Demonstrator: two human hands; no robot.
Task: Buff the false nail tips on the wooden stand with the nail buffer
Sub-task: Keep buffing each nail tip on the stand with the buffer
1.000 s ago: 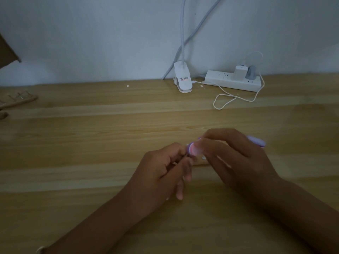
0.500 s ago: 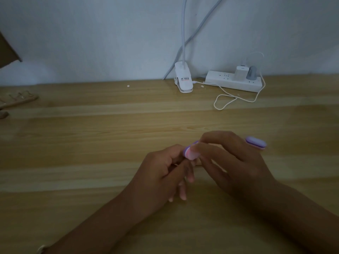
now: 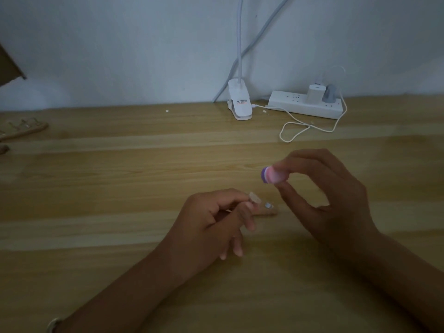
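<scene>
Head view: left hand (image 3: 211, 219) has thumb and index curled in, pinching the near end of the stand (image 3: 270, 212), other fingers loose, tips down toward the table (image 3: 120, 188). One nail tip (image 3: 255, 197) sits right at the index fingertip; a second pale dot on the stand at its 4 o'clock may be another, too small to tell. Right hand (image 3: 331, 195) pinches the buffer (image 3: 272, 175) between thumb and fingertips, rest of fingers half open. The buffer hangs clear of the tip, at its 1 o'clock, no contact. Risks: the tip is small and the light dim, so a stroke could land on the left finger, or press too hard and pop the tip off or twist the stand out of the pinch. Surroundings: lamp clip (image 3: 240, 102) at 12 o'clock, power strip (image 3: 305, 104) and looped cable (image 3: 295, 131) at 1 o'clock, wooden rack (image 3: 21, 129) at 9 o'clock, all well apart from the hands; nothing blocks the buffer's path.
</scene>
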